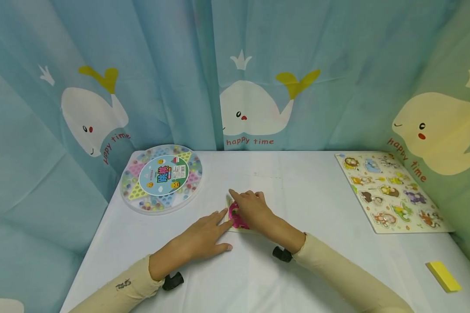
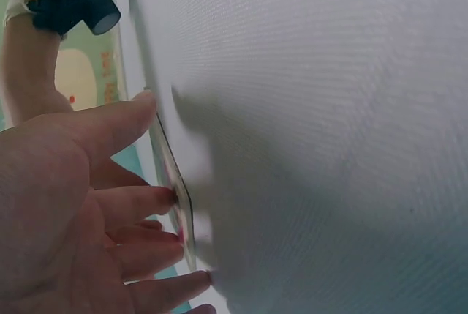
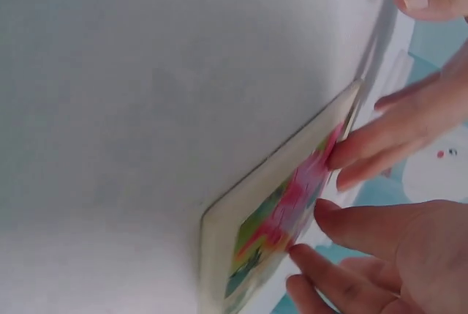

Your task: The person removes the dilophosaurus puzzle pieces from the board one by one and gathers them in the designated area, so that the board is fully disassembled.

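A small flat puzzle board [image 1: 243, 230] with a pale rim lies on the white table between the hands. Its picture [image 3: 289, 204] is mostly pink with green and yellow; in the head view the right hand covers much of it. The left hand [image 1: 205, 237] touches the board's left side with spread, fairly straight fingers, its thumb off to the near side. Over the board is the right hand [image 1: 254, 211], thumb and fingertips at the picture's surface in the right wrist view. I see no piece lifted between them. From the left wrist view the board [image 2: 179, 189] appears edge-on.
A round marble board game [image 1: 162, 178] sits at the back left. At the right lies a larger wooden animal puzzle [image 1: 393, 191], with a yellow block [image 1: 443, 276] nearer the front. Blue whale-print curtains [image 1: 172, 87] enclose the table [image 1: 297, 182].
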The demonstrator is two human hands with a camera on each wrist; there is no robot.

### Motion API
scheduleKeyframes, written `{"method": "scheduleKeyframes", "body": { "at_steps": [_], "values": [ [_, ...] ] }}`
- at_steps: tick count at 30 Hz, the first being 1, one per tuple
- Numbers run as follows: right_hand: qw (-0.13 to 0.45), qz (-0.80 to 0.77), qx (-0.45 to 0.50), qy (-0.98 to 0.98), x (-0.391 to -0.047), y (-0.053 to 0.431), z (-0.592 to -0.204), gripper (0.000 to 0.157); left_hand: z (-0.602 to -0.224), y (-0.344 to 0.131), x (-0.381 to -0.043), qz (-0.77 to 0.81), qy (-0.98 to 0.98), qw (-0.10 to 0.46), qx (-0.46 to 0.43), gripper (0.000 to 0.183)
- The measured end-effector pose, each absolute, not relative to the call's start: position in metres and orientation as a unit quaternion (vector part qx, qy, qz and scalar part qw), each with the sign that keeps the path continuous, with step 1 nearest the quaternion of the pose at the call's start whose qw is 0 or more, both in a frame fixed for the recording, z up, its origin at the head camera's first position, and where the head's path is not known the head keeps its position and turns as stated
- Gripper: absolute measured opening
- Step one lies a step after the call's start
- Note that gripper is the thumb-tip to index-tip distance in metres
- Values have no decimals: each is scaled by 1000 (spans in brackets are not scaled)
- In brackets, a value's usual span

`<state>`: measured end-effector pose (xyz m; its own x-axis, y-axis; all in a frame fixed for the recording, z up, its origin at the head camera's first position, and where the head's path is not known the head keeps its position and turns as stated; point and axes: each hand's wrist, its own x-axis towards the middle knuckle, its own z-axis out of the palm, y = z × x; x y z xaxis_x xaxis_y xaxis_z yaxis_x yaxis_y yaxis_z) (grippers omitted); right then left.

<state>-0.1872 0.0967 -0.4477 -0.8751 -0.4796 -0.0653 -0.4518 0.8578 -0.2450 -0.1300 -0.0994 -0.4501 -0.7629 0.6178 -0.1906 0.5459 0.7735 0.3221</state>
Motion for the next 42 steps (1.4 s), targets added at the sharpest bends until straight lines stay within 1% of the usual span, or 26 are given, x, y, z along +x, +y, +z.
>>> {"method": "scheduleKeyframes", "body": {
  "at_steps": [2, 4, 9, 18, 26, 35, 39, 42],
  "values": [
    [53, -86, -252, 962, -184, 93, -447, 72, -451, -99, -130, 122, 931, 145, 313, 71],
    [40, -63, -263, 962, -181, 90, -447, 71, -452, -99, -131, 118, 931, 145, 313, 71],
    [27, -38, -276, 960, -181, 87, -444, 62, -450, -97, -132, 112, 932, 143, 312, 70],
    [93, -45, -275, 956, -191, 88, -437, 52, -445, -89, -131, 106, 936, 150, 301, 66],
    [111, -68, -277, 952, -196, 89, -440, 45, -447, -89, -131, 86, 940, 141, 300, 64],
    [145, -75, -250, 954, -202, 91, -440, 55, -446, -88, -132, 88, 941, 140, 297, 59],
    [155, -90, -250, 951, -202, 92, -440, 53, -443, -87, -131, 90, 941, 141, 296, 58],
    [150, -101, -244, 953, -202, 93, -440, 50, -442, -87, -131, 88, 941, 138, 297, 58]
  ]
}}
